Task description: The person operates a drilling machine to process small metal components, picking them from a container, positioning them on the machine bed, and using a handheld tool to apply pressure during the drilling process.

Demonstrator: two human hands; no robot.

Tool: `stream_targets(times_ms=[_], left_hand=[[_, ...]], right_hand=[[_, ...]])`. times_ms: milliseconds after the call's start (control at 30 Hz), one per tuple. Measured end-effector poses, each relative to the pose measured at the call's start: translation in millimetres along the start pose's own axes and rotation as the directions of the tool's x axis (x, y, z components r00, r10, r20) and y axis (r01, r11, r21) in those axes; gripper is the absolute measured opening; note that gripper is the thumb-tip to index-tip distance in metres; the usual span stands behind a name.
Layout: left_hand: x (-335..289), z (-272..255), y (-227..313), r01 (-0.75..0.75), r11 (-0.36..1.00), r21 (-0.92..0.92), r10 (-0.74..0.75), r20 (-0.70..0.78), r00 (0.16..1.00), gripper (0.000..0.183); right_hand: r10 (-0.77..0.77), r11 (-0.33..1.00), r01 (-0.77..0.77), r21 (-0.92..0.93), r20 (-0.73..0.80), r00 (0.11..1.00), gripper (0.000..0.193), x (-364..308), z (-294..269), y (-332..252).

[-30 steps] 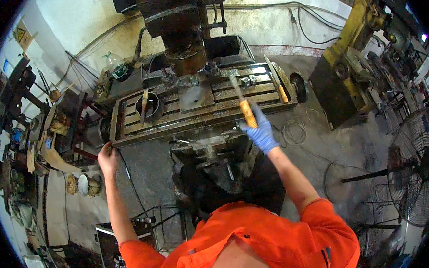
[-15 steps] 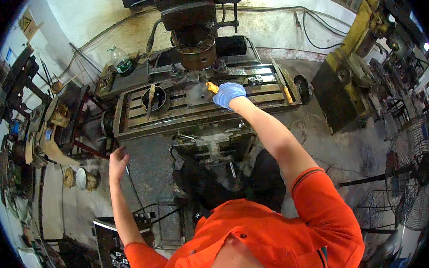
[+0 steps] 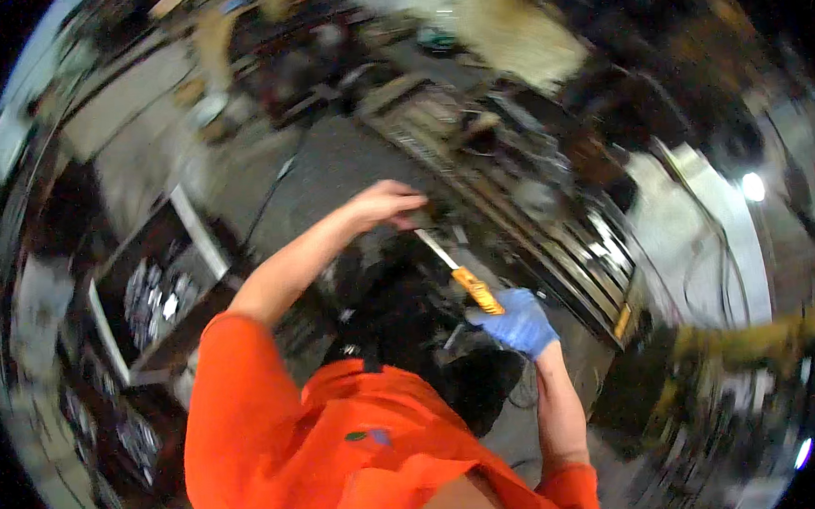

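Note:
My right hand (image 3: 522, 324), in a blue glove, is closed around a yellow-handled tool (image 3: 477, 290) with dark markings and a thin pale shaft. The shaft points up and left, away from the glove. My bare left hand (image 3: 388, 205) is by the far end of that shaft, with its fingers stretched out and apart. Whether a fingertip touches the shaft I cannot tell. Beyond both hands runs the slotted machine table (image 3: 478, 189), tilted across the view and smeared by motion.
A dark tray with pale edges (image 3: 199, 232), holding several shiny metal pieces (image 3: 163, 302), stands at the left. Another yellow handle (image 3: 622, 321) lies at the machine table's right end. A yellow machine part (image 3: 749, 338) is farther right.
My view has swung left and blurred. My right hand has drawn the yellow-handled tool back from the machine table toward my body. My left hand has come in to the tool's tip.

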State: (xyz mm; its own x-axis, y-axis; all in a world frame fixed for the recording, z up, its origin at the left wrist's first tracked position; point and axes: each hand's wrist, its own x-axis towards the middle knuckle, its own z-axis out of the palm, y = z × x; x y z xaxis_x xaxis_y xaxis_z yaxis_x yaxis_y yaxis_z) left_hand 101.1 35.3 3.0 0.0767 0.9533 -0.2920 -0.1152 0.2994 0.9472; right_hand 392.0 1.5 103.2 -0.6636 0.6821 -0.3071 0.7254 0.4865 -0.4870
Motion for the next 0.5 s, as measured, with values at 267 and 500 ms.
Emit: stream_targets(times_ms=[267,500], left_hand=[[-77,-37,-17,-0.157,0.952,-0.264,0.127,-0.128,0.984,0.035],[-274,-204,-28,0.133,0.877,0.461,0.364,-0.820,0.441,0.040]], right_hand=[[-0.145,0.982,0.142,0.123,0.013,0.989,0.033,28,39,-32],[-0.105,0.943,0.082,0.324,0.054,0.993,0.030,9,37,-9]])
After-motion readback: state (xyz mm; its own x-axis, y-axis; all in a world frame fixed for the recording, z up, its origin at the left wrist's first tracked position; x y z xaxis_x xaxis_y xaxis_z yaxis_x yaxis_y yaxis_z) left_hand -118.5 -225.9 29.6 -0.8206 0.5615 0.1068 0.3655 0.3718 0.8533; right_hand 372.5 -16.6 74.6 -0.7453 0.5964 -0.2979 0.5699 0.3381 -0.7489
